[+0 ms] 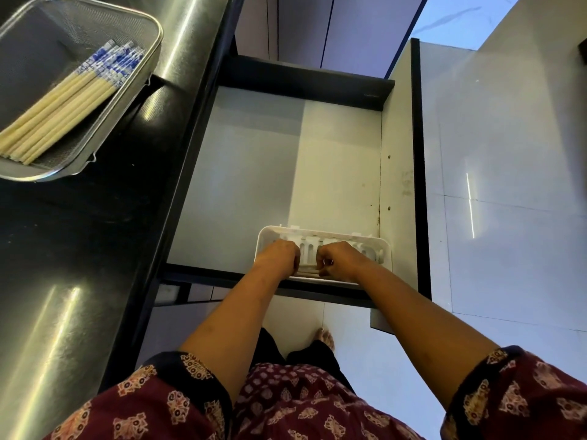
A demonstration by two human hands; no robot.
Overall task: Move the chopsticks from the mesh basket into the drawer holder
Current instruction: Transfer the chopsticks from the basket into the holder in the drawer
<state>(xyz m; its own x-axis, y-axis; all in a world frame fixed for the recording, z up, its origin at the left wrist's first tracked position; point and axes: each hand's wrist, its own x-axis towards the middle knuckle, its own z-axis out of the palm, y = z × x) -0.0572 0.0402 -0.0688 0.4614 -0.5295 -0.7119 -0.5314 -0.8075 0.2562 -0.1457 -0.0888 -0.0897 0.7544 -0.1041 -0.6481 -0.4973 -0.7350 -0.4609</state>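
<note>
Maroon patterned sleeves (pixel 178 404) frame two bare arms reaching into an open drawer (pixel 254 160). The left hand (pixel 279 257) and right hand (pixel 341 258) both curl their fingers around cream chopsticks (pixel 306 268) inside the white slotted plastic holder (pixel 386 249). More blue-patterned chopsticks (pixel 63 100) lie in the steel mesh basket (pixel 139 87) on the black desk (pixel 79 233).

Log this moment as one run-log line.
left hand, right hand: setting chopsticks in white holder | drawer: open | mesh basket: more chopsticks left
</note>
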